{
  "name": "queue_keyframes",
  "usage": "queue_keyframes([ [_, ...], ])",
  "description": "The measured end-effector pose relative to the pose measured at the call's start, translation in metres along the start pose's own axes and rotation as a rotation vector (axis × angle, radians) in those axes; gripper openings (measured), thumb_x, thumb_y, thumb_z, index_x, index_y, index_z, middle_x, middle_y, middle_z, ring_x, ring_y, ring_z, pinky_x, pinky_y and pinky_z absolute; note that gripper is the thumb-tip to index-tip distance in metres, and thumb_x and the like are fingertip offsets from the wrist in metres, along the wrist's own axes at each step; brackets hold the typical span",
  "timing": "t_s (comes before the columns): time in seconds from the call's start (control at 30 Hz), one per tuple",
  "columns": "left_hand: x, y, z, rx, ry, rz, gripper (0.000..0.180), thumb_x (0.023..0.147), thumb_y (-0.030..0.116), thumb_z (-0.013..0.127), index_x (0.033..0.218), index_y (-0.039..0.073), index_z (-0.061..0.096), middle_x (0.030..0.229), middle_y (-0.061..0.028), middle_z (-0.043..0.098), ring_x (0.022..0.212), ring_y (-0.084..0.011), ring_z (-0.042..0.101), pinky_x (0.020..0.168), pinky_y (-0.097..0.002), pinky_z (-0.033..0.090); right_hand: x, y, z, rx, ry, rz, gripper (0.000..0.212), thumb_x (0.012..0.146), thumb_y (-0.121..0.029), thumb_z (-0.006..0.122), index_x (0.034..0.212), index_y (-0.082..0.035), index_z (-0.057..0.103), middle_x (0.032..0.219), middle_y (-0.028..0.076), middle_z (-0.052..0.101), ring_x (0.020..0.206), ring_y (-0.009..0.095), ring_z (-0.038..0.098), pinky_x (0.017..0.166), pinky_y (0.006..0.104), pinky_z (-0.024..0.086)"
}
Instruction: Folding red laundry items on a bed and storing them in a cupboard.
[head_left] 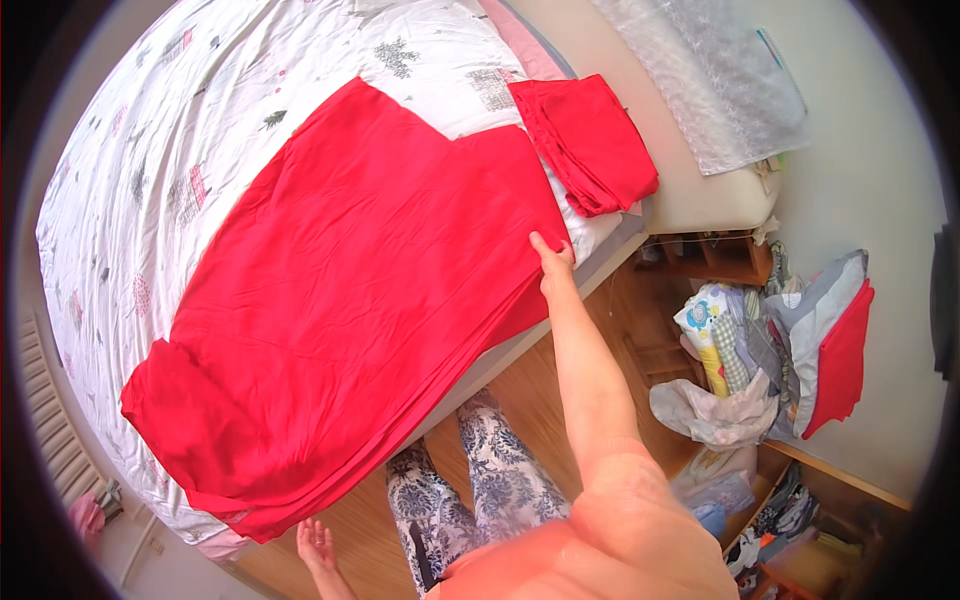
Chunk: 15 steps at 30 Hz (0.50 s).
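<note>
Left grip (316,545), fingers spread, empty, just beside the near edge of the red sheet (350,250), which lies across the bed (90,250); presumably soft, light and limp, best held by corners. Right grip (553,264) pinches its right edge, near a folded red cloth (590,145).

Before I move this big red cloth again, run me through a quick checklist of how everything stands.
1. Right hand at the big red cloth's edge: ok; firmness of grip, cannot tell.
2. Left hand holding cloth: not ok; it's open beside the lower edge.
3. Cloth spread flat: not ok; bunched at its left end.
4. Folded red cloth on the bed: ok, at the corner.
5. Underside of the big cloth: cannot tell, hidden.
</note>
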<state>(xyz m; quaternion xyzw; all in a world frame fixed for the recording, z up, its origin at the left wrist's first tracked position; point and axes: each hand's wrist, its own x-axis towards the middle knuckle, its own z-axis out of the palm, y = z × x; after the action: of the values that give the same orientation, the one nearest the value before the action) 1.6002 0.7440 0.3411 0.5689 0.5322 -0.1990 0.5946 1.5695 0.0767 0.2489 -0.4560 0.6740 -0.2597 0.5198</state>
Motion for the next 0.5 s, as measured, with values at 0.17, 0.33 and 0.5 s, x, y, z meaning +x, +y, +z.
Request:
queue_keyframes([
  [0.17, -0.057, -0.008, 0.095, 0.099, -0.245, 0.090, 0.038, 0.079, 0.019, 0.049, 0.114, 0.008, 0.039, 0.111, -0.0076, 0.047, 0.090, -0.0201, 0.049, 0.079, -0.0373, 0.037, -0.110, -0.033, 0.055, 0.337, -0.352, -0.062, 0.020, 0.063, -0.009, 0.063, 0.076, -0.003, 0.050, 0.070, 0.004, 0.051, 0.058, 0.012, 0.049, 0.051, 0.0251, 0.042],
  [0.33, -0.003, -0.074, 0.127, 0.412, -0.414, 0.066, 0.041, 0.080, 0.023, 0.049, 0.115, 0.006, 0.037, 0.110, -0.0076, 0.046, 0.101, -0.0214, 0.044, 0.084, -0.0390, 0.036, -0.328, -0.053, 0.069, 0.059, -1.249, -0.533, 0.036, 0.069, -0.018, 0.062, 0.098, -0.001, 0.051, 0.098, 0.016, 0.053, 0.092, 0.029, 0.052, 0.079, 0.0343, 0.041],
  [0.5, -0.138, -0.096, 0.244, 0.440, -0.597, -0.088, 0.027, 0.081, 0.014, 0.048, 0.106, 0.004, 0.042, 0.100, -0.0095, 0.053, 0.083, -0.0162, 0.054, 0.071, -0.0278, 0.044, -0.247, 0.027, 0.022, -0.003, -1.134, -0.281, 0.013, 0.071, -0.014, 0.059, 0.082, -0.006, 0.060, 0.079, 0.004, 0.059, 0.076, 0.014, 0.054, 0.070, 0.0279, 0.043],
])
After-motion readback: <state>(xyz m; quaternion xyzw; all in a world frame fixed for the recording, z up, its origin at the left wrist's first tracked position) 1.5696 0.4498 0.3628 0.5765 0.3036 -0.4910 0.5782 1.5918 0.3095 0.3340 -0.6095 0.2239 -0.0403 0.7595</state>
